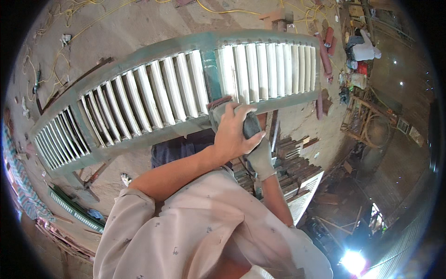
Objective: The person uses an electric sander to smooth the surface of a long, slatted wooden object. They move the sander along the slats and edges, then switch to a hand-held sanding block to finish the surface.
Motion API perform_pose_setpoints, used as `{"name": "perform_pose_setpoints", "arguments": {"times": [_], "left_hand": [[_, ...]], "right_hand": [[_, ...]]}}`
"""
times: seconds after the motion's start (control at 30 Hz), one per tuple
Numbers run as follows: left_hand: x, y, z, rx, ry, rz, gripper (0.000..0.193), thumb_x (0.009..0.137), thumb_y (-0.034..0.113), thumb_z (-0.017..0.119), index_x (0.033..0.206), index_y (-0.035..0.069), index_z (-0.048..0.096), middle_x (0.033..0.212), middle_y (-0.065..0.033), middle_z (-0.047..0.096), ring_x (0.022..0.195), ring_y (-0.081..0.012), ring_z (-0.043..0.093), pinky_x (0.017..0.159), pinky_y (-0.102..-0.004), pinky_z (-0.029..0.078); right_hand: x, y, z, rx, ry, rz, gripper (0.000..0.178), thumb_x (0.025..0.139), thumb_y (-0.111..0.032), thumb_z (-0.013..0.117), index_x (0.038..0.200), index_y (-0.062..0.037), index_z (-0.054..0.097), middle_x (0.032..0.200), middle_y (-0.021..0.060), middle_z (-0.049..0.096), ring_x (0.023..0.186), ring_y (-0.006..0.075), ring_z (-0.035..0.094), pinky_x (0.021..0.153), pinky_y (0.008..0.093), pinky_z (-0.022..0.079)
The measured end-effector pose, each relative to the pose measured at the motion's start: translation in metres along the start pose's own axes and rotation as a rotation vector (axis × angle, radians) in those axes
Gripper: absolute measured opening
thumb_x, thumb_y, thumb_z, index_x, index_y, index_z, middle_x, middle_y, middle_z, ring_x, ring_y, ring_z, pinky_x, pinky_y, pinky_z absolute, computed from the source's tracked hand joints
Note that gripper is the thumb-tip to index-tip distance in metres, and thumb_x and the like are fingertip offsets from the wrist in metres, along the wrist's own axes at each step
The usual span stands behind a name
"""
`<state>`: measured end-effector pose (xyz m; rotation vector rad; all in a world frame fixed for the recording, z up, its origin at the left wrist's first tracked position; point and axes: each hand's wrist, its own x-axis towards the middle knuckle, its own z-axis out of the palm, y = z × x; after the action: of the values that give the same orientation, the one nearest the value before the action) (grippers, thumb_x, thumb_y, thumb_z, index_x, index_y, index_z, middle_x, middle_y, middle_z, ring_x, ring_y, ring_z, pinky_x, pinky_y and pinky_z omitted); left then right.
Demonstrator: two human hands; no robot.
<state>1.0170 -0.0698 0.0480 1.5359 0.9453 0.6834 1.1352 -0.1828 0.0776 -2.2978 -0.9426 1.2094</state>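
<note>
A long green-framed louvred shutter with pale slats lies across the view in front of me. On its near rail, by the green crosspiece, rests a dark grey power sander, with a reddish strip of abrasive along its front edge. My bare left hand is wrapped over the sander's top, thumb toward me. Just behind it, my right hand, in a pale grey glove, closes round the tool's rear end. The sander's underside is out of sight, and some right-hand fingers are hidden.
Stacked dark wooden strips lie to the right, near a white slatted panel. Yellow cords trail over the floor beyond the shutter. Reddish rolls lie past its right end. Another green slatted piece is at lower left.
</note>
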Motion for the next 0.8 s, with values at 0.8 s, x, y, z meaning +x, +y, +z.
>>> {"name": "perform_pose_setpoints", "arguments": {"times": [0.8], "left_hand": [[0.078, -0.044, -0.031, 0.022, 0.241, 0.132, 0.058, 0.083, 0.027, 0.089, 0.13, 0.006, 0.062, 0.116, -0.0186, 0.059, 0.114, -0.036, 0.06, 0.104, -0.0473, 0.048]], "right_hand": [[0.088, -0.078, 0.01, -0.09, -0.059, 0.037, 0.05, 0.086, -0.032, 0.083, 0.124, -0.0013, 0.072, 0.11, 0.0267, 0.079, 0.109, 0.0426, 0.077, 0.094, 0.0504, 0.06]]}}
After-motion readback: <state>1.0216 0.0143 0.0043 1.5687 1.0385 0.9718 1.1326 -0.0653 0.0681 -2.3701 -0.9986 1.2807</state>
